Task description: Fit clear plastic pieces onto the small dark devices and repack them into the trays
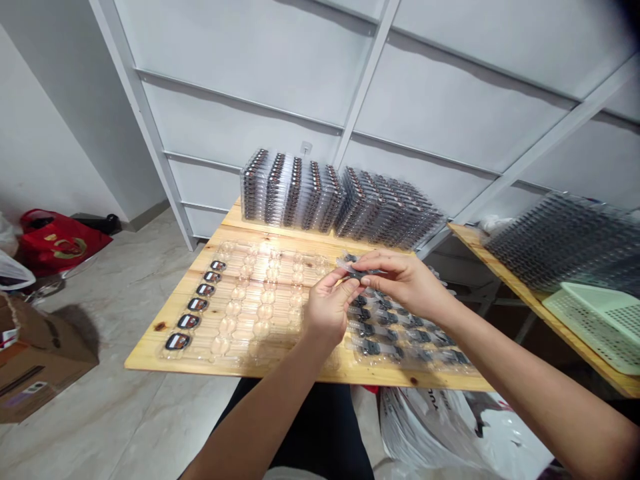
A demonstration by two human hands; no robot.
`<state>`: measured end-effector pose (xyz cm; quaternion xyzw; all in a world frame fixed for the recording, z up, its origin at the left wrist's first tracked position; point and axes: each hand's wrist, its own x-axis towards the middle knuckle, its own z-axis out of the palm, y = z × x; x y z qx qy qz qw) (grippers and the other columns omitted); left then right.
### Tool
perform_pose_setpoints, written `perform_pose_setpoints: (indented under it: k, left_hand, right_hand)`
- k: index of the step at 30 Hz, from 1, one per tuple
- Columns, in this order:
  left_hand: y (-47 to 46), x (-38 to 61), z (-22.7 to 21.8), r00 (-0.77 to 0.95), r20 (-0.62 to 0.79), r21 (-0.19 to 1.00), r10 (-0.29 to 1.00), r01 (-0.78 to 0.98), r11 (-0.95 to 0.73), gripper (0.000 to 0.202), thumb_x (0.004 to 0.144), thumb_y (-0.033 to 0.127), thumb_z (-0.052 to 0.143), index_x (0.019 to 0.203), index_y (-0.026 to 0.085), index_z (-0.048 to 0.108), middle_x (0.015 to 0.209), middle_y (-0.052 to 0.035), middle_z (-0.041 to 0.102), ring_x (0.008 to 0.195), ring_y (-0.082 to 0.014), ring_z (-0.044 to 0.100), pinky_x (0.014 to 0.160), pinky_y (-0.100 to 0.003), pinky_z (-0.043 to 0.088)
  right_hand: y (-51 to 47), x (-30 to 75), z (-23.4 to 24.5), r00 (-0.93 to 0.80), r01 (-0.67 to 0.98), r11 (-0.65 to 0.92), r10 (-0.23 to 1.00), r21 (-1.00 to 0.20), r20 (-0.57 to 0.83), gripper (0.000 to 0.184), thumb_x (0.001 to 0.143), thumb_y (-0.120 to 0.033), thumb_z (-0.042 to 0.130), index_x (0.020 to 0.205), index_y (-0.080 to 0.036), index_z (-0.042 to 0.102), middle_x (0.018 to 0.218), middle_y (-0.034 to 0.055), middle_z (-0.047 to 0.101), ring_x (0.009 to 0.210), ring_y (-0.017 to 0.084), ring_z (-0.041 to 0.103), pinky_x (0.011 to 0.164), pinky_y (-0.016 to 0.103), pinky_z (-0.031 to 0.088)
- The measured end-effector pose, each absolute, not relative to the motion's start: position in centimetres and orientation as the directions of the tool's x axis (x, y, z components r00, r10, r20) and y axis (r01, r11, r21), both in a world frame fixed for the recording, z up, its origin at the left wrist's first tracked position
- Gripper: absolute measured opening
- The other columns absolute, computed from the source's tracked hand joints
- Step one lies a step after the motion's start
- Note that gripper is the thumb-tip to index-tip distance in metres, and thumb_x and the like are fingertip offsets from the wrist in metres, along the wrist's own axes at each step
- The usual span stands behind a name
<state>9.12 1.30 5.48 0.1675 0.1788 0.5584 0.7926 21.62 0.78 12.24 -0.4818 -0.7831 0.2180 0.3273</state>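
Above the right-hand tray, my left hand and my right hand meet, both pinching a small dark piece with clear film. Its exact kind is hard to make out. Below my right hand, a clear plastic tray holds several dark pieces with clear strips. To the left of my hands lies another clear moulded tray. Its leftmost column carries several small dark devices with white displays; the other visible pockets hold nothing.
Tall stacks of filled trays stand along the back of the wooden table, against a white panel wall. At right, a wooden shelf bears more stacked trays and a pale green basket. A cardboard box and red bag are at left.
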Motion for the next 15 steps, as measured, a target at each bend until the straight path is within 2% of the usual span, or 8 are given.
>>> perform_pose_setpoints:
  k: [5, 12, 15]
  left_hand:
    - [1.4, 9.3, 4.9, 0.315, -0.111, 0.486, 0.942, -0.810, 0.328, 0.036, 0.052, 0.019, 0.077, 0.082, 0.010, 0.057, 0.077, -0.0033, 0.062, 0.072, -0.0133, 0.061, 0.082, -0.033, 0.046]
    - [0.7, 10.0, 3.8, 0.370, -0.126, 0.553, 0.921, -0.745, 0.374, 0.039, 0.053, 0.021, 0.078, 0.083, 0.012, 0.055, 0.081, -0.0024, 0.061, 0.076, -0.0121, 0.060, 0.082, -0.029, 0.047]
    - [-0.1, 11.2, 3.7, 0.381, -0.137, 0.571, 0.914, -0.724, 0.387, 0.039, 0.052, 0.021, 0.078, 0.083, 0.013, 0.055, 0.083, -0.0017, 0.060, 0.075, -0.0109, 0.060, 0.078, -0.026, 0.048]
  right_hand:
    - [0.7, 21.8, 12.2, -0.337, 0.658, 0.433, 0.901, -0.616, 0.274, 0.021, 0.081, -0.026, 0.054, 0.098, -0.018, 0.064, 0.097, 0.0053, 0.059, 0.088, 0.014, 0.056, 0.077, 0.026, 0.047]
    - [-0.1, 23.1, 12.3, -0.440, 0.784, 0.506, 0.862, -0.361, 0.253, 0.019, 0.078, -0.018, 0.057, 0.096, -0.018, 0.063, 0.094, 0.0040, 0.062, 0.088, 0.015, 0.057, 0.081, 0.027, 0.043]
    - [-1.1, 24.4, 12.2, -0.421, 0.811, 0.477, 0.878, -0.340, 0.227, 0.020, 0.078, -0.017, 0.057, 0.097, -0.017, 0.062, 0.094, 0.0040, 0.062, 0.087, 0.015, 0.057, 0.080, 0.027, 0.043]
